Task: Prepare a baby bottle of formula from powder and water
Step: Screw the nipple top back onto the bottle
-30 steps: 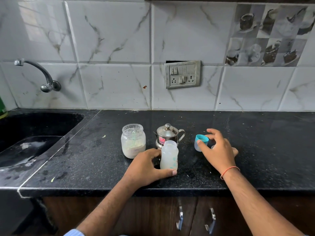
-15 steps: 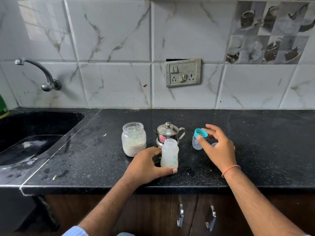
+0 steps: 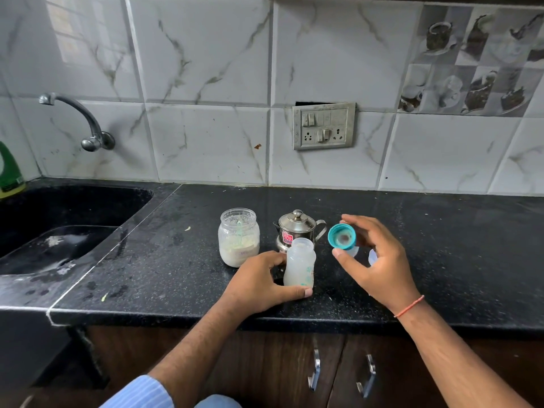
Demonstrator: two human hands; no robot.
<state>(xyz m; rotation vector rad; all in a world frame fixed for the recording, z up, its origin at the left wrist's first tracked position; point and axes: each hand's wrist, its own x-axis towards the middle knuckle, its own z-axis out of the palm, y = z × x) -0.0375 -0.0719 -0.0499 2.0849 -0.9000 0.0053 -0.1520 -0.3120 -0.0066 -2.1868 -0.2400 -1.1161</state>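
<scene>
Left hand (image 3: 259, 282): is being wrapped around the lower part of the baby bottle (image 3: 300, 263), the thumb lying across the bottle's base in front and the fingers curled behind it; the forearm is being extended from a light blue striped sleeve (image 3: 138, 391).
Baby bottle: is being kept upright on the black counter (image 3: 441, 260), its mouth uncapped; it is translucent, with a milky tint and a small teal print near the bottom.
Right hand (image 3: 379, 263): is being held above the counter, just right of the bottle, the thumb and fingertips pinching the teal bottle cap (image 3: 341, 237); an orange thread (image 3: 409, 306) is being worn on the wrist.
Teal bottle cap: is being tilted so that its open underside is being shown to the camera; a clear nipple part is being glimpsed just below its rim, and whether a second clear piece by the palm is being held or is lying on the counter cannot be told.
Formula jar (image 3: 239, 237): is being left open on the counter just beyond the left hand, partly filled with pale powder, a green scoop handle standing inside.
Steel pot (image 3: 297, 229): is being left lidded behind the bottle, between the jar and the right hand.
Sink (image 3: 59, 219): is being seen well off to the left of the left hand, under a wall tap (image 3: 79, 119).
</scene>
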